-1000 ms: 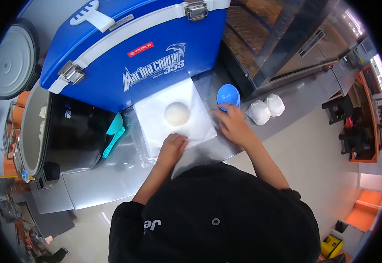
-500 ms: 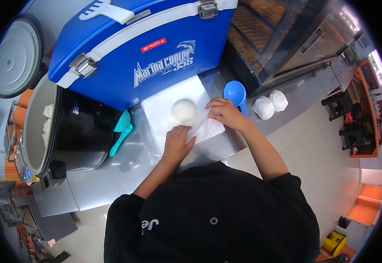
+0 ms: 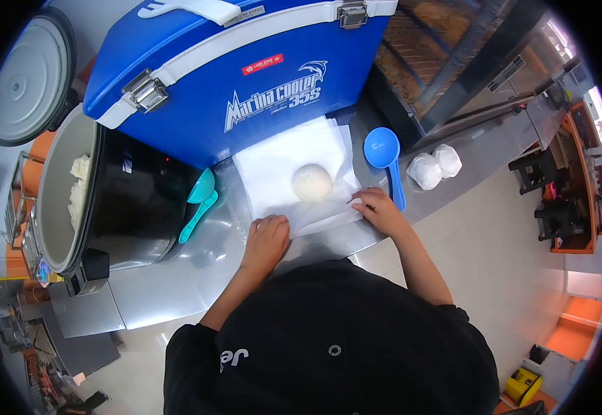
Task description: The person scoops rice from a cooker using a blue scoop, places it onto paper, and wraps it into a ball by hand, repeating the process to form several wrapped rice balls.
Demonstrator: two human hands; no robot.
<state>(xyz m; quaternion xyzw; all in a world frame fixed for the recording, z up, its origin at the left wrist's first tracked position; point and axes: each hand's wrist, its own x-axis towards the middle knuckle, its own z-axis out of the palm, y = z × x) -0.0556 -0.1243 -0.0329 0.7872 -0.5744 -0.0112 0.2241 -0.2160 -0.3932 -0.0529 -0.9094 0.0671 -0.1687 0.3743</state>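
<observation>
A round mound of white rice (image 3: pixel 312 182) sits on a stack of white paper sheets (image 3: pixel 266 164) on the steel counter. The near edge of the top sheet is raised and folded toward the mound. My right hand (image 3: pixel 380 209) pinches this sheet at its right corner. At its near left corner is my left hand (image 3: pixel 267 241), with fingers curled down on the paper; the fingertips are partly hidden. To the right of the paper lies a blue scoop (image 3: pixel 382 149). A teal scoop (image 3: pixel 201 188) rests on the left, by the rice cooker (image 3: pixel 135 200).
Behind the paper stands a big blue cooler box (image 3: pixel 204 104) with a white-handled utensil on top. Two white paper-wrapped bundles (image 3: pixel 434 167) lie right of the blue scoop. A glass-fronted cabinet (image 3: pixel 432 62) is at the back right. The cooker's round lid (image 3: pixel 25 77) stands raised.
Both hands have moved nearer my body and apart, the left to the paper's near left corner, the right to its right corner. The near edge of the top sheet has come up toward the mound.
</observation>
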